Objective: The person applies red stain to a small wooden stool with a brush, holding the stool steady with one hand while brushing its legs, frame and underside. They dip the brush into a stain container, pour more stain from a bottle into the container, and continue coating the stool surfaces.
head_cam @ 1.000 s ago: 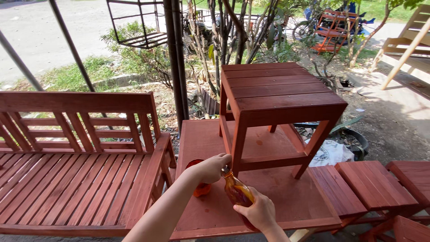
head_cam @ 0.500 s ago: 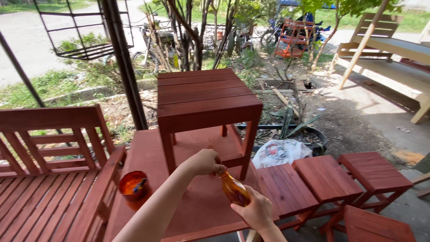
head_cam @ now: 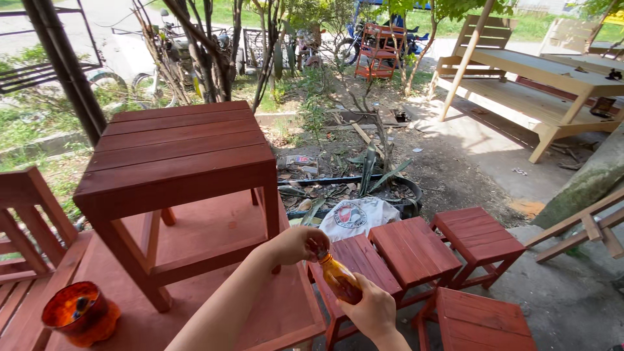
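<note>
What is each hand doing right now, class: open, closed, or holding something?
Left hand: closed around the top of the small amber bottle.
Right hand: closed around the bottle's body, holding it.

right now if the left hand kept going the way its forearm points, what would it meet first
Probably the small red slatted wooden stool just past the amber bottle whose cap the left hand grips; depth is unclear.
</note>
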The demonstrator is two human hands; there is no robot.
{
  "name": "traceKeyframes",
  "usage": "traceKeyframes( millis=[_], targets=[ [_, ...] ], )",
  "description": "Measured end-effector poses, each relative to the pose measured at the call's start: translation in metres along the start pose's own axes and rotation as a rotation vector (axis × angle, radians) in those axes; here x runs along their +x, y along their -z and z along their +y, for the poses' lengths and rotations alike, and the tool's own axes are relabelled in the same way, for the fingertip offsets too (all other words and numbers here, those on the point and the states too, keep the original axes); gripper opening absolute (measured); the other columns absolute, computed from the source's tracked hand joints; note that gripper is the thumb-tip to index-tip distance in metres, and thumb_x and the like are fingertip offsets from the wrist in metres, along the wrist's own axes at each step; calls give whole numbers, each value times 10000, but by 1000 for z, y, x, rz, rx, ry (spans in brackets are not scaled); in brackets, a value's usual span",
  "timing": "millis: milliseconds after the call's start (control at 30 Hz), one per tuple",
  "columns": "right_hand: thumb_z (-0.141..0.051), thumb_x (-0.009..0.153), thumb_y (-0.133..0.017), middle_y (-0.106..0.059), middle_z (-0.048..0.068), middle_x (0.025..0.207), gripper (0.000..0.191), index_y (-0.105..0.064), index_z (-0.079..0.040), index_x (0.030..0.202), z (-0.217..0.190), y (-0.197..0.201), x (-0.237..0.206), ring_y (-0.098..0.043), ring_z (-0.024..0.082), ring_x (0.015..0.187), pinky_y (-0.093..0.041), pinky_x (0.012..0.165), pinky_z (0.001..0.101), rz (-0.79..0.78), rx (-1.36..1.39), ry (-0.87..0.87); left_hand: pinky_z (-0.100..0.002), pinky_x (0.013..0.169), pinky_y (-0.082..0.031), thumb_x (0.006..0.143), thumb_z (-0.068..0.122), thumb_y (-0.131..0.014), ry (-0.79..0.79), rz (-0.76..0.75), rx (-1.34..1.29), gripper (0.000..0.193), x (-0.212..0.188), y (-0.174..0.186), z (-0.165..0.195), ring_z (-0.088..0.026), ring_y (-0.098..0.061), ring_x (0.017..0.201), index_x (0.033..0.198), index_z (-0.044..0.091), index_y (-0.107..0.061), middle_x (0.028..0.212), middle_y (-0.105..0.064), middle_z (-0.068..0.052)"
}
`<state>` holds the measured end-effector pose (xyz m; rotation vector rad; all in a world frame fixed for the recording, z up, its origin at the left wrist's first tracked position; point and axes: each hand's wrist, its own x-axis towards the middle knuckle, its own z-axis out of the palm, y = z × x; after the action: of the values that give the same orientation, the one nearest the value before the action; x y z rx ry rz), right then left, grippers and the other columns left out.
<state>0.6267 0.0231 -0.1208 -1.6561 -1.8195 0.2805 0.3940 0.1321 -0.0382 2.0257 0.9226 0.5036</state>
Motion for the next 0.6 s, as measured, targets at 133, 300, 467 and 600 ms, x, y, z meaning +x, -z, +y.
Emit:
traceKeyframes(
  millis=[133,300,467,600],
  targets=[
    [-354,584,-931,-794,63,944,732,-680,-197,1254,23,2,20,-770,248,885,-605,790,391,36,95,-43,-510,892,-483,584,-135,-804,-641,42,59,713,37,0,3,-309,-604,1135,1267,-43,-622,1200,-692,-210],
    [-360,599,-917,-793,47,979,721,-675,-211,1261,43,-6,42,-772,233,894,-610,798,380,68,58,-67,-392,805,-586,942,318,-738,224,13,111,360,92,7,5,-227,-728,868,1243,144,-644,1192,-725,-74],
    [-346,597,-918,-793,49,991,709,-688,-212,1253,66,-16,65,-768,242,906,-609,790,388,151,51,-104,-395,809,-586,907,555,-698,305,-164,440,577,148,-2,-21,-276,-768,880,1116,21,-766,1027,-812,-183],
    [-374,631,-912,-787,38,998,723,-660,-229,1292,88,-24,79,-773,220,921,-615,815,368,79,33,-280,-391,768,-564,697,624,-790,-573,246,628,807,176,-12,-52,-380,-696,950,1247,35,-752,1061,-731,-281]
  ],
)
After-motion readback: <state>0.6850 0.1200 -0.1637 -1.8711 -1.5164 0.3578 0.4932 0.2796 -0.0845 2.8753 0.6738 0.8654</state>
